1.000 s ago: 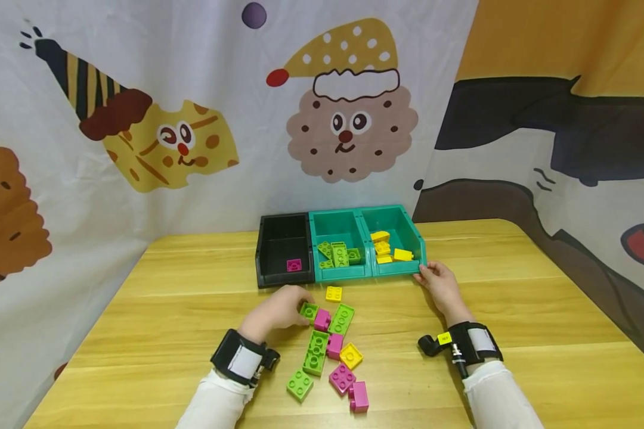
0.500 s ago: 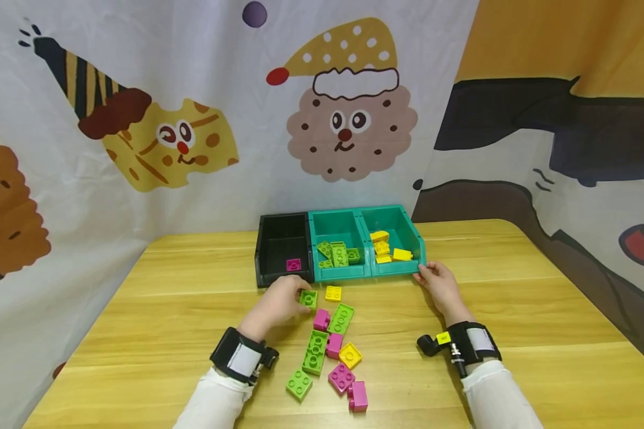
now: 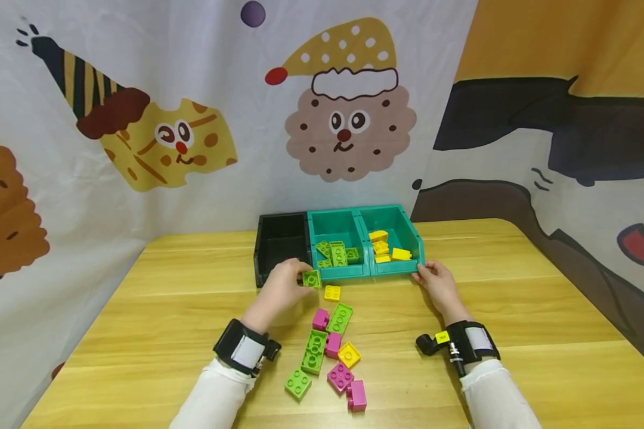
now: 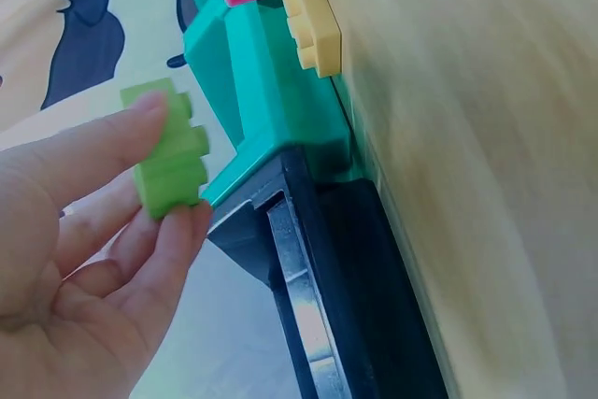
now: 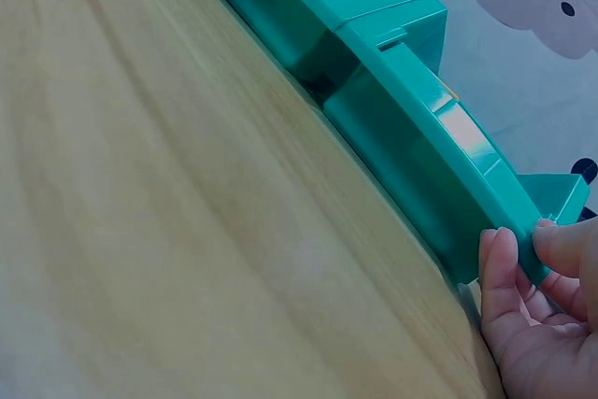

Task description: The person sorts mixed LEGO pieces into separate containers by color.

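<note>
My left hand (image 3: 285, 290) pinches a light green toy building brick (image 4: 171, 151) between thumb and fingertips. In the head view that brick is in front of the middle green bin (image 3: 337, 221), close to its front rim. The black bin (image 3: 282, 229) stands behind the left hand, which hides part of its front. My right hand (image 3: 439, 288) grips the front right corner of the right green bin (image 5: 411, 175), thumb on top and fingers below. Green bricks (image 3: 338, 254) lie in the middle bin, yellow bricks (image 3: 382, 247) in the right one.
Loose on the table (image 3: 166, 333) are a yellow brick (image 3: 332, 292) near the bins, a long green brick (image 3: 314, 352), a pink brick (image 3: 340, 377) and several others between the arms. A printed cloth (image 3: 204, 71) hangs behind the table.
My left hand has lifted the green brick away from the pile, back toward the bins, and now hides the pink brick in the black bin. The right hand stays at the bin corner.
</note>
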Available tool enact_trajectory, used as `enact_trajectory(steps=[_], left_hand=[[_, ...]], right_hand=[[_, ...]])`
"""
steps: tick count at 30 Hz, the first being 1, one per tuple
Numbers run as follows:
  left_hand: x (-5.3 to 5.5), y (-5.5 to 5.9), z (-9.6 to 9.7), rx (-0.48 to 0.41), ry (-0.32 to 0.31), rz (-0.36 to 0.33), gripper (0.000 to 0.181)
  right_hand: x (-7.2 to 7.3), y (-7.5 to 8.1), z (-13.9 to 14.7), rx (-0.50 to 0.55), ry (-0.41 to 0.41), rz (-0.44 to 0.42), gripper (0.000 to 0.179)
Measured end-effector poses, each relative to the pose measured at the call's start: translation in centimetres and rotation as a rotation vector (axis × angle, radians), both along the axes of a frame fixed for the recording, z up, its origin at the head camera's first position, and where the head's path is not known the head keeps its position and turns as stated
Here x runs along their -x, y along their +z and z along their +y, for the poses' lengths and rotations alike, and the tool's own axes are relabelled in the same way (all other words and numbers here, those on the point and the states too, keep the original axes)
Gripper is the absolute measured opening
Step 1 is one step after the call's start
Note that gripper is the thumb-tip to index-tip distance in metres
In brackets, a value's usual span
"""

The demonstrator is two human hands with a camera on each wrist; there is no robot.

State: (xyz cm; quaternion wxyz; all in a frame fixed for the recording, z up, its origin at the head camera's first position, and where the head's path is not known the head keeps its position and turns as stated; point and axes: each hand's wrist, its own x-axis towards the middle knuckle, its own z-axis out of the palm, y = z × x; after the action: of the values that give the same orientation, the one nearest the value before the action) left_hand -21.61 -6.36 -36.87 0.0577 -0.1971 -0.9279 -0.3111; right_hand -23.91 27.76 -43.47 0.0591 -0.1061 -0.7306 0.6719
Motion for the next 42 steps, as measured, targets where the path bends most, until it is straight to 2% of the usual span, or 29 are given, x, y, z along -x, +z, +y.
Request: enact_trajectory(steps=[5,10,15,20,26,30,33,42], left_hand=[[0.3,0.4,0.5,-0.04,0.026,0.066,0.038],[0.8,1.2,1.4,-0.024,0.049,0.076,0.039],[1.9,1.5,2.7,0.027,0.05,0.073,0.042],[3.0,1.3,3.9,0.102,0.031,0.064,0.042],[3.4,1.0,5.7,0.193,-0.011,0.12,0.034],[3.6,0.8,6.7,0.203,-0.016,0.066,0.037],[3.9,0.6,7.1,0.208,0.006,0.035,0.036],[4.6,-0.2,7.5,0.261,0.072,0.038,0.023]], right_hand=[[0.0,0.1,0.0,0.003,0.004,-0.002,0.023],[0.0,0.2,0.1,0.003,-0.002,-0.003,0.022],[-0.2,0.3,0.2,-0.003,0.0,-0.005,0.022],[-0.3,0.4,0.1,-0.028,0.011,-0.017,0.028],[-0.3,0.2,0.1,-0.035,0.014,-0.026,0.03],[-0.3,0.3,0.0,-0.03,0.015,-0.022,0.03],[-0.3,0.3,-0.1,-0.028,0.018,-0.021,0.029],[-0.2,0.2,-0.1,-0.022,0.02,-0.018,0.029]])
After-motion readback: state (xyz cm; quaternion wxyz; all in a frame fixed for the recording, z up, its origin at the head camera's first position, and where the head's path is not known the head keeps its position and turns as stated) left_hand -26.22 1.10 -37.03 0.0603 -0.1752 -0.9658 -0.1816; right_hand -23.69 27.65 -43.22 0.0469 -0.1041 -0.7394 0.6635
